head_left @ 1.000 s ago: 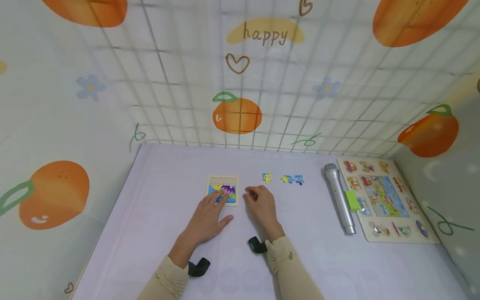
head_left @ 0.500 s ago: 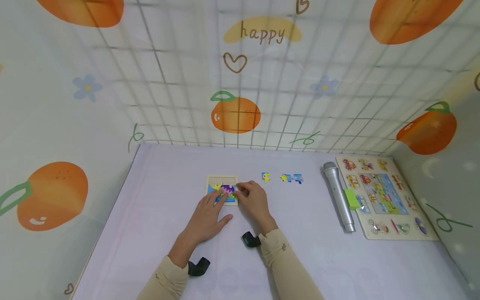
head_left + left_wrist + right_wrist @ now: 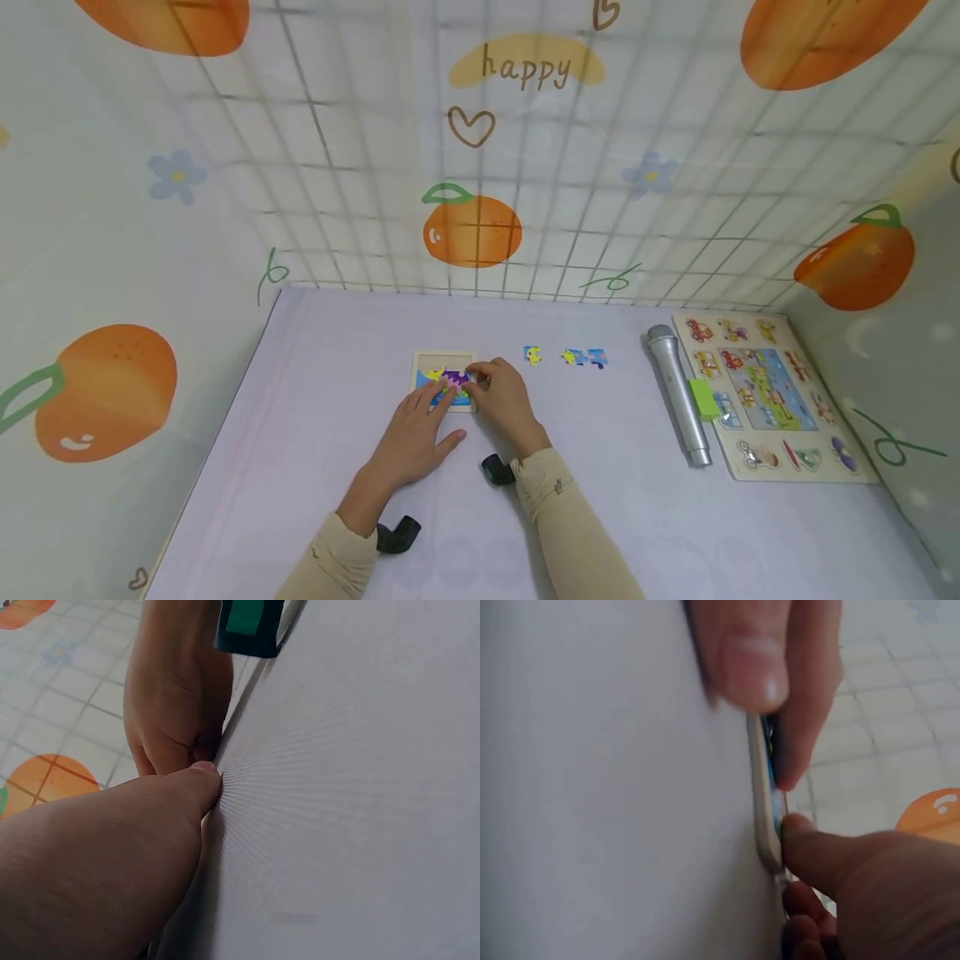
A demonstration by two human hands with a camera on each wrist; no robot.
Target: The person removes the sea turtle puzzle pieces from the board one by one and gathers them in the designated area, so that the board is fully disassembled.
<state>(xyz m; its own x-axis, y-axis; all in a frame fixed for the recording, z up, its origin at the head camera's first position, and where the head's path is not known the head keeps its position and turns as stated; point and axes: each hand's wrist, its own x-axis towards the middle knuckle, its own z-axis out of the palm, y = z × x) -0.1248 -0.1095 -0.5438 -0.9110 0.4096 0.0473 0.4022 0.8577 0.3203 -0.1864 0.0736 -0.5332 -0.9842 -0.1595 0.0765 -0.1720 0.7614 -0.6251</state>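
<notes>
1. Left hand [image 3: 411, 440]: seven o'clock of the puzzle tray [image 3: 431, 361], fingers relaxed, resting on it.
2. Right hand [image 3: 507, 400]: three o'clock, fingers curled at the rim, well apart a second ago; cannot tell whether grasping.
3. Tray flat, squared to twelve o'clock; long axis unclear.
4. One o'clock, wall [image 3: 360, 217]: "happy".

Pale grid-patterned backdrop [image 3: 360, 217] with printed oranges [image 3: 472, 232] and flowers [image 3: 650, 177] behind a whitish tabletop [image 3: 322, 400]

Left hand [image 3: 411, 435] and right hand [image 3: 508, 403] close, lower centre
Left fingers [image 3: 441, 405] extended, thumb [image 3: 452, 442] apart; right fingers [image 3: 491, 367] bent.
</notes>
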